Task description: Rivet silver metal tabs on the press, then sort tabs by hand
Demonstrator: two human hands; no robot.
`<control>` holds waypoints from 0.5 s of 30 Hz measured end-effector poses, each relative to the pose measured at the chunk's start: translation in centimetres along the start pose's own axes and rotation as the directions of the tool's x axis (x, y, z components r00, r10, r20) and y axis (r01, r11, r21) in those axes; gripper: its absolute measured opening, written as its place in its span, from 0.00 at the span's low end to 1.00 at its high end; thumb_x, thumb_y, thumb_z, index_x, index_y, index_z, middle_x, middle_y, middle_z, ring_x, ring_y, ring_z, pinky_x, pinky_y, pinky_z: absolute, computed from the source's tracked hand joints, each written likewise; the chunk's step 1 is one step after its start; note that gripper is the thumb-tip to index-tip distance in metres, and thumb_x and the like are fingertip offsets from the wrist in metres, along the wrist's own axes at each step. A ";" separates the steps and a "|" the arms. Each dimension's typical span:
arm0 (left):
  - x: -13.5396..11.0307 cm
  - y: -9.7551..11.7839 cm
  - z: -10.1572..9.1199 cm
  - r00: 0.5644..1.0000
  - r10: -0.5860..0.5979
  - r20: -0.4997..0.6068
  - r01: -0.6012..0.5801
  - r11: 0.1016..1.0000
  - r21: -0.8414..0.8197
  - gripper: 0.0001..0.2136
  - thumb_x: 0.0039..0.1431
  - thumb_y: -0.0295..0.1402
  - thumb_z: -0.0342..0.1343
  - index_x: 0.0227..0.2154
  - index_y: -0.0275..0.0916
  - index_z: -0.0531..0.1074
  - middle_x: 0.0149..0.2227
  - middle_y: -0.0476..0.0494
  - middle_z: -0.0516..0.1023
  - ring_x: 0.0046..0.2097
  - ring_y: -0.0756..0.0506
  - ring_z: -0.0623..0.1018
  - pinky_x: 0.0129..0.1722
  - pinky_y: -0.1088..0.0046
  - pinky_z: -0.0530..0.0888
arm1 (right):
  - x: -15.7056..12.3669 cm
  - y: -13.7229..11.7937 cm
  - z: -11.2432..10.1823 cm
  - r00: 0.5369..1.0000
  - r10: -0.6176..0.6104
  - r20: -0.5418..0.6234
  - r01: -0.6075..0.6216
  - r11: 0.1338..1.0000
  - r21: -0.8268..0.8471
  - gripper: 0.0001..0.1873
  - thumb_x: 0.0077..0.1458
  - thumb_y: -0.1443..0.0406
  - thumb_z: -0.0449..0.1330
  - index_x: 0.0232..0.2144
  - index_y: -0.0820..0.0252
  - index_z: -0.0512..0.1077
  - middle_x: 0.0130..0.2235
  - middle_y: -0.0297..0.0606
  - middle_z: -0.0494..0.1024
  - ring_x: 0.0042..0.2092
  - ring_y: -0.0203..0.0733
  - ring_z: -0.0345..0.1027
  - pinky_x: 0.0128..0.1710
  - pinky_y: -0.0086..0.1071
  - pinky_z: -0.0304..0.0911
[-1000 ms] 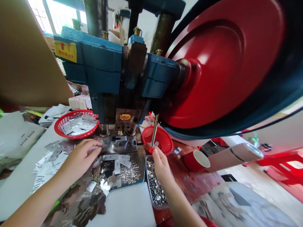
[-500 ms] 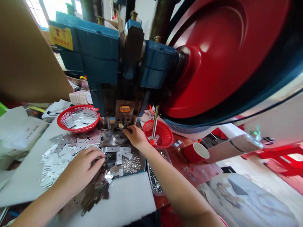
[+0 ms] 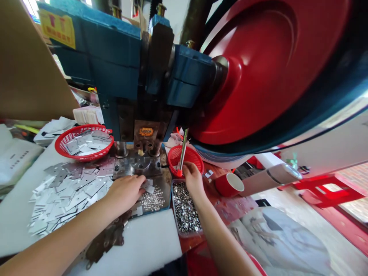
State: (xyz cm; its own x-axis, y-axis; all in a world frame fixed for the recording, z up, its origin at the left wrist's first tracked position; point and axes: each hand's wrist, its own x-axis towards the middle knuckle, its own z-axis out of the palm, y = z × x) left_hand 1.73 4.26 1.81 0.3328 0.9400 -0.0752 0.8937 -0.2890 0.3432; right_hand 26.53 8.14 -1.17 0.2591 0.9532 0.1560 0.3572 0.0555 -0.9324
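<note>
My left hand (image 3: 125, 193) rests in front of the press die (image 3: 140, 165), fingertips bent down and closed on a small metal plate (image 3: 149, 187) from a short row there. My right hand (image 3: 193, 178) hovers over the far end of a clear tray of small silver rivets (image 3: 185, 210), fingers curled together; what they hold is hidden. It sits beside a thin rod with a red end (image 3: 182, 153) that stands against a small red basket (image 3: 199, 164). A heap of flat metal plates (image 3: 64, 189) lies left of my left hand.
The blue punch press (image 3: 120, 76) looms over the die, with its big red flywheel (image 3: 273, 69) at the right. A red basket of plates (image 3: 61, 148) sits at the back left, a red cup (image 3: 228, 186) and cardboard tube (image 3: 270, 178) at the right, white foam (image 3: 149, 245) near me.
My right hand has drawn back from the die to the rivet tray beside the rod. My left hand has moved right and forward, from the plate heap to the plates before the die.
</note>
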 end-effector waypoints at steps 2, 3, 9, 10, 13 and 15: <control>0.0 -0.2 0.2 1.000 -0.007 -0.002 0.007 1.000 0.008 0.07 0.53 0.34 0.53 0.34 0.43 0.72 0.37 0.41 0.77 0.41 0.38 0.76 0.41 0.61 0.69 | -1.4 -0.6 0.7 0.976 -0.081 0.200 0.107 0.987 -0.120 0.11 0.54 0.61 0.54 0.37 0.58 0.73 0.36 0.38 0.78 0.38 0.42 0.71 0.41 0.36 0.65; -0.1 -0.3 0.2 1.000 -0.007 -0.003 0.007 1.000 0.013 0.06 0.52 0.34 0.53 0.34 0.43 0.72 0.38 0.41 0.76 0.42 0.37 0.76 0.41 0.61 0.69 | -2.1 -1.1 1.2 0.941 -0.128 0.313 0.188 0.967 -0.170 0.10 0.54 0.64 0.54 0.36 0.57 0.74 0.37 0.37 0.79 0.39 0.42 0.71 0.42 0.35 0.64; -1.4 -0.5 -0.9 0.999 -0.032 0.030 0.032 0.999 -0.012 0.04 0.55 0.36 0.50 0.28 0.44 0.67 0.32 0.48 0.75 0.38 0.41 0.75 0.36 0.66 0.66 | -3.7 -3.4 3.7 0.742 -0.250 0.622 0.575 0.714 -0.399 0.08 0.53 0.70 0.57 0.29 0.56 0.76 0.34 0.35 0.78 0.40 0.40 0.70 0.46 0.33 0.62; -1.7 -0.5 -1.1 0.997 -0.067 0.034 0.068 0.997 -0.027 0.05 0.55 0.37 0.49 0.28 0.45 0.66 0.30 0.49 0.75 0.35 0.42 0.75 0.33 0.67 0.65 | -3.7 -3.6 3.9 0.737 -0.243 0.631 0.593 0.681 -0.430 0.08 0.53 0.70 0.57 0.28 0.56 0.76 0.34 0.35 0.77 0.40 0.41 0.70 0.46 0.33 0.62; -2.5 -1.3 -1.5 0.986 -0.162 0.033 0.165 0.979 -0.118 0.07 0.57 0.40 0.47 0.27 0.45 0.64 0.25 0.53 0.72 0.28 0.45 0.72 0.28 0.70 0.62 | -3.5 -3.9 4.0 0.737 -0.230 0.635 0.611 0.628 -0.481 0.07 0.52 0.70 0.58 0.27 0.55 0.75 0.33 0.35 0.77 0.41 0.42 0.69 0.45 0.33 0.62; -3.0 -2.1 -1.5 0.985 -0.175 0.008 0.173 0.963 -0.206 0.08 0.56 0.42 0.48 0.26 0.44 0.64 0.24 0.54 0.72 0.27 0.47 0.71 0.28 0.71 0.62 | -3.4 -4.1 4.0 0.749 -0.225 0.623 0.589 0.656 -0.471 0.07 0.51 0.71 0.57 0.27 0.56 0.74 0.33 0.35 0.76 0.40 0.41 0.69 0.42 0.32 0.62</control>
State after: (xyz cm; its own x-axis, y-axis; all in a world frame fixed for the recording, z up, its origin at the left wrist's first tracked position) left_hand -1.63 2.37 2.72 0.1738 0.9746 -0.1413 0.8562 -0.0787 0.5107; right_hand 20.64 5.87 0.82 -0.4454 0.8868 0.1235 0.8101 0.4578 -0.3663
